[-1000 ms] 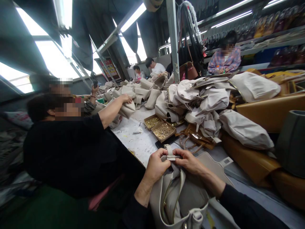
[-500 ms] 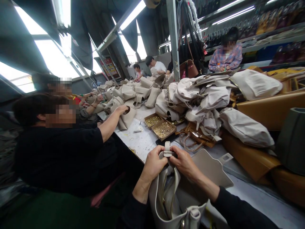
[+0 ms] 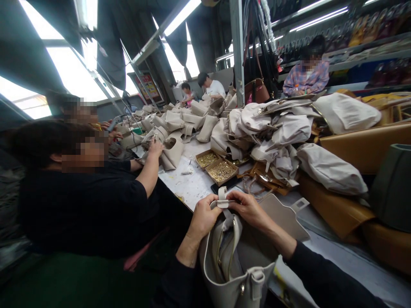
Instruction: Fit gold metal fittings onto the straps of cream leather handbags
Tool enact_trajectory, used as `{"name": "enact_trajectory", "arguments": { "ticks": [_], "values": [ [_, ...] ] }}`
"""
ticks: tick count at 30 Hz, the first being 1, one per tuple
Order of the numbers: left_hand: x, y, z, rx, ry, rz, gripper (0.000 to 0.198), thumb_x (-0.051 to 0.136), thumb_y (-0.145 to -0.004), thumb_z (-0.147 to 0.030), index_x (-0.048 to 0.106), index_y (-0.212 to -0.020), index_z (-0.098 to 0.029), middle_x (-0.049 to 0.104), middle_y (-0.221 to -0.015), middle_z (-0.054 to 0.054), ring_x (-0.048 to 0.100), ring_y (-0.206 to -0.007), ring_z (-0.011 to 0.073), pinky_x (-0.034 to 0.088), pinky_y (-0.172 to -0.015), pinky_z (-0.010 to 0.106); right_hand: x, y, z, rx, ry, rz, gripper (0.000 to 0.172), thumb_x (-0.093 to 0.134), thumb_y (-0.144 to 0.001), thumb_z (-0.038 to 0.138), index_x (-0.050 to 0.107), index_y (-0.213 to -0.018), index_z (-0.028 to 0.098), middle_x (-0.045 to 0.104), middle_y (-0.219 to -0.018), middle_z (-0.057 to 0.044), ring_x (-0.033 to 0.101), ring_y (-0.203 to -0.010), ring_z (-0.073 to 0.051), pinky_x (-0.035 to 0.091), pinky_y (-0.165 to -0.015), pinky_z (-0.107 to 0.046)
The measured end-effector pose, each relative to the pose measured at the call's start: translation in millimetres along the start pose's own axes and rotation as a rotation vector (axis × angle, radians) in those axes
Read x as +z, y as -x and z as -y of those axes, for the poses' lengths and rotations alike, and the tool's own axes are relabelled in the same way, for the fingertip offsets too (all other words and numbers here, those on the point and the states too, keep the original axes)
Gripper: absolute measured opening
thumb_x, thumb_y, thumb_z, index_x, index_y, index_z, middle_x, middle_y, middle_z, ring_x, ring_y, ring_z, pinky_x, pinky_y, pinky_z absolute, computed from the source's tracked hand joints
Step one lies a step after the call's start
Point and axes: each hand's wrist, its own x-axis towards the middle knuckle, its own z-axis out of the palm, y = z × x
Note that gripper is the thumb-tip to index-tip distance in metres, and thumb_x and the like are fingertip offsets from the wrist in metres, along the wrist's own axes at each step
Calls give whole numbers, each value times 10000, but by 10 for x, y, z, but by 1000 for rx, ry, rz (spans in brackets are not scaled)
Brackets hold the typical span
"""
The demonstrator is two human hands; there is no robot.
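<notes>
A light grey handbag (image 3: 210, 256) stands with its mouth open before me, its zipped inner pocket (image 3: 224, 252) showing. My left hand (image 3: 204, 216) pinches the bag's far rim on the left of a short strap tab (image 3: 222, 199). On the other side of that tab, my right hand (image 3: 247, 208) is closed on the same rim, thumb and fingers around its edge. The tab loops up between both hands. To the right spreads the bag's flap (image 3: 282, 214), with a slotted end piece (image 3: 300, 204). A metal fitting (image 3: 242, 289) sits on the near side.
Cardboard boxes of small gold-coloured metal parts (image 3: 221, 171) lie on the white table (image 3: 180, 188) ahead. Pale bags (image 3: 276, 128) are heaped behind them, with brown bags (image 3: 346, 214) at right. A co-worker in black (image 3: 80, 205) sits close on my left, reaching to a bag.
Both hands have shifted slightly left with the bag rim, and the right fingers have moved nearer the tab. The co-worker's arm has drawn back left from a bag opening.
</notes>
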Motion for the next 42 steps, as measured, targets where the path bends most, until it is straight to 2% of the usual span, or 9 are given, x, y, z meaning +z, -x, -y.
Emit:
{"name": "enact_trajectory", "arguments": {
  "ticks": [4, 8, 17, 22, 24, 30, 33, 38, 42],
  "values": [
    [-46, 19, 42, -42, 156, 108, 291, 818, -743, -359, 697, -864, -124, 675, -748, 8, 568, -663, 127, 422, -653, 219, -6, -43, -16, 160, -137, 73, 354, 858, -676, 462, 689, -768, 165, 639, -696, 5, 535, -645, -147, 408, -642, -268],
    [-116, 91, -5, -44, 224, 155, 303, 834, -744, -348, 689, -879, -118, 668, -761, 6, 559, -664, 114, 417, -650, 210, -23, -68, 38, 261, -210, 138, 367, 878, -635, 438, 695, -772, 151, 648, -663, -5, 533, -577, -131, 407, -583, -260],
    [-107, 170, -131, 31, -9, 88, 146, 698, -789, -189, 698, -929, -147, 693, -788, -7, 605, -691, 132, 443, -666, 222, -117, -122, 217, 355, -225, 222, 391, 910, -559, 389, 716, -778, 131, 668, -676, -11, 550, -584, -121, 412, -596, -245],
    [13, 239, -162, 126, -397, -83, 152, 622, -797, -134, 675, -927, -191, 707, -859, 8, 642, -814, 183, 424, -746, 272, -120, -130, 219, 306, -132, 228, 379, 907, -596, 415, 710, -765, 138, 648, -680, 7, 525, -615, -125, 397, -608, -246],
    [34, 250, -118, 137, -432, -113, 138, 602, -813, -135, 667, -921, -191, 701, -866, 12, 641, -826, 189, 422, -754, 280, -93, -105, 195, 266, -87, 210, 351, 899, -628, 404, 714, -784, 150, 642, -696, 18, 521, -653, -132, 392, -633, -247],
    [-32, 244, 83, 23, -91, -39, 128, 657, -817, -205, 712, -924, -161, 718, -830, 11, 658, -789, 180, 475, -733, 255, 40, 75, 123, 35, 75, 116, 294, 768, -834, 471, 729, -955, 206, 694, -893, -18, 598, -858, -209, 454, -783, -307],
    [-60, 274, 102, 38, 29, 15, 183, 698, -841, -265, 749, -972, -148, 764, -909, 35, 692, -867, 203, 510, -794, 261, 71, 145, 84, 37, 45, 110, 382, 766, -837, 478, 731, -1118, 222, 683, -934, -28, 607, -881, -220, 472, -821, -336],
    [-77, 327, 76, 115, 42, 63, 215, 689, -890, -278, 765, -1049, -156, 784, -1026, 57, 715, -961, 215, 524, -884, 272, 58, 202, -3, 79, -73, 107, 597, 799, -814, 405, 653, -1369, 241, 554, -794, 23, 503, -735, -157, 414, -723, -301],
    [-76, 370, 83, 162, -4, 85, 216, 640, -905, -210, 748, -1087, -169, 777, -1067, 61, 716, -997, 208, 536, -895, 270, 60, 250, 6, -14, -62, 125, 496, 757, -875, 436, 686, -1339, 277, 544, -827, 6, 503, -775, -166, 415, -747, -312]
  ]
}}
